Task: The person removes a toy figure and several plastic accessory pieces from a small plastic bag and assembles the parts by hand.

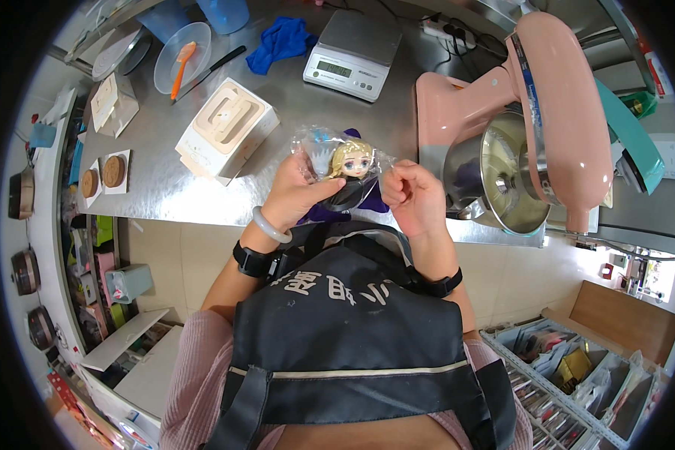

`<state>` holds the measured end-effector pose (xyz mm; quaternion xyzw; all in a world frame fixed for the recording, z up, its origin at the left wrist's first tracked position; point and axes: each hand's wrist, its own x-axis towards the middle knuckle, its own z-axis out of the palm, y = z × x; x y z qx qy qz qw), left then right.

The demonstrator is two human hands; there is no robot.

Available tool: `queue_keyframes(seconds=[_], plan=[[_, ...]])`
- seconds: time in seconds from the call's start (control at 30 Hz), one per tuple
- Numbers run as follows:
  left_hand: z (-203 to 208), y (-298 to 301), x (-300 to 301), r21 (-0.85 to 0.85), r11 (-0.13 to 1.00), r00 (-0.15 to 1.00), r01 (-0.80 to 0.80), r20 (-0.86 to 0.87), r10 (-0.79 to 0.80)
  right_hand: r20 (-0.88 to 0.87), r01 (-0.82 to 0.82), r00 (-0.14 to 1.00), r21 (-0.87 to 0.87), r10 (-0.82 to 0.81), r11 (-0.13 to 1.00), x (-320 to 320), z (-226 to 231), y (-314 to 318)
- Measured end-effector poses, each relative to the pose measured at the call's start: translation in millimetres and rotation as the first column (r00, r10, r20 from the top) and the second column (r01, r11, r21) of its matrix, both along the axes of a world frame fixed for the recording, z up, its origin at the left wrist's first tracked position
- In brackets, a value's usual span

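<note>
A: What is held at the table?
B: A blond toy figure in a clear plastic wrapper is held up over the front edge. It is grasped by the left hand, thumb across its lower part; the wrapper's right edge is pinched by the curled fingers of the right hand.
A: How is the surface laid out?
B: Bright metal is seen. To the left, a large white box is placed, with a smaller white box and two round brown pieces on white cards farther left.
A: And behind?
B: An orange spatula is rested in a translucent bowl, near a crumpled blue cloth. A digital scale is set at the back. The right side is filled by a pink stand mixer, with a steel bowl under its head.
A: What is seen of the room?
B: Pale floor tiles are seen below the table. Dark pans are lined along the left wall, and a divided grey crate is packed with bagged items at lower right.
</note>
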<state>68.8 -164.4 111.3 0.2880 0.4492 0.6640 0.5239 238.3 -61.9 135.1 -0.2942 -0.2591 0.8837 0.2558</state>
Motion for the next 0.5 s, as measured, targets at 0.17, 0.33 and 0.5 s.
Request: queue_keyframes(seconds=[0.17, 0.33, 0.5], plan=[[-6, 3, -4, -0.027, 0.999, 0.985, 0.033, -0.169, -0.037, -0.165, 0.005, 0.985, -0.220, -0.043, 0.975, 3, -16, 5], [-1, 1, -19, -0.211, 0.969, 0.862, 0.131, -0.459, -0.216, 0.188, 0.174, 0.918, 0.601, -0.350, 0.780, -4, -11, -3], [9, 1, -26, -0.169, 0.929, 0.944, 0.329, 0.071, -0.321, 0.204, -0.148, 0.911, 0.973, -0.359, 0.178, -11, 12, -4]])
